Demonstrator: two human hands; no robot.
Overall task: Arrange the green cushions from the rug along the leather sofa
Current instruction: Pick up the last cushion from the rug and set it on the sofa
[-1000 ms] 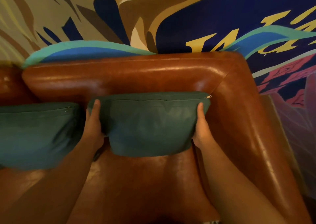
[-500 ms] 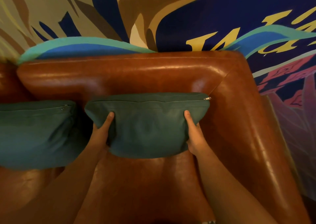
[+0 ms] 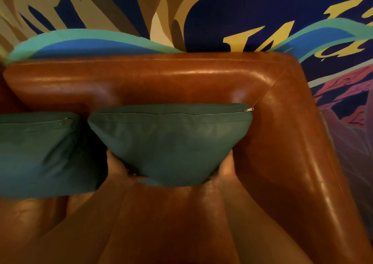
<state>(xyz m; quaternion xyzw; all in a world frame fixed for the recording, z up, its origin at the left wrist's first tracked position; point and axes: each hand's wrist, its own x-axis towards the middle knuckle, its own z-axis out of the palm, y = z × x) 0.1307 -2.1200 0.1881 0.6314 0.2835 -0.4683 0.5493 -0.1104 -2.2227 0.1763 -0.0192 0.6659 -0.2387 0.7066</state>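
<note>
Two bare forearms reach forward from the bottom edge and converge on the lower corners of one cushion. The left hand (image 3: 116,165) sits at the cushion's lower left corner, the right hand (image 3: 225,168) at its lower right; both are mostly tucked beneath or behind the fabric, only the backs and wrists showing.

The dark green leather-look cushion with a top zipper (image 3: 171,140) stands propped against the backrest of the glossy brown leather sofa (image 3: 282,142), in the corner where backrest meets the right armrest. Its upper edge is wide and straight, with a metal zipper pull (image 3: 249,109) at the right end touching the sofa's corner seam. Its lower half is squeezed narrow between the hands, so the whole shape tapers downward. Its bottom edge rests on or just above the seat; which cannot be told.

Fingers: hidden under the cushion on both sides, so whether they are spread or pressed together cannot be told; both hands grip the lower corners.

A second green cushion of the same kind (image 3: 42,154) leans against the backrest just to the left, a narrow dark gap between the two. A painted mural wall in blue, teal, yellow and tan (image 3: 242,11) rises behind the sofa.
</note>
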